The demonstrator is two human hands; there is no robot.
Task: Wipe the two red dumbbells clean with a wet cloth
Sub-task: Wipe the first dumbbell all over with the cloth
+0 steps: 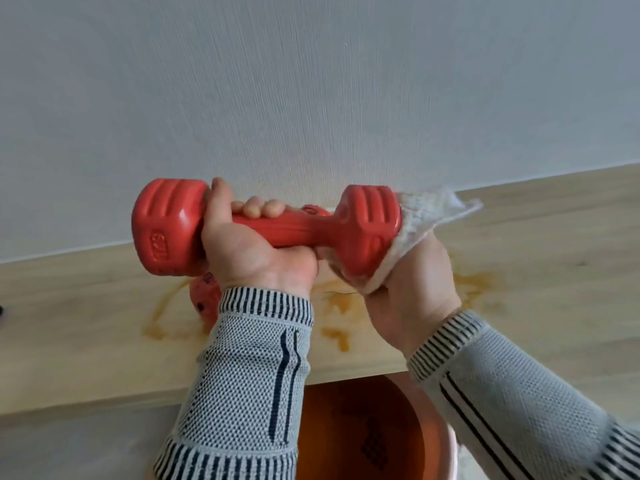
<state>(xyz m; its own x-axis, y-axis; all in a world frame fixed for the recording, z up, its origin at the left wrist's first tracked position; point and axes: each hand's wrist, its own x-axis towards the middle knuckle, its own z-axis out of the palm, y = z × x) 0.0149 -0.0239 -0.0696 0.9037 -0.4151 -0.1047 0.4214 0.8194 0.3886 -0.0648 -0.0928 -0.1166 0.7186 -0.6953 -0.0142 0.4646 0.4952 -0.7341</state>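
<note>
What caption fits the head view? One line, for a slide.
Left hand holds a red dumbbell while right hand wipes its end with a cloth.

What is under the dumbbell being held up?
Under the held dumbbell lies the second dumbbell on the wooden shelf, among orange-brown stains. Only its ends show; the left hand and sleeve cover its middle.

Second dumbbell [205, 299] on shelf [69, 323], basin [360, 431] below.
</note>
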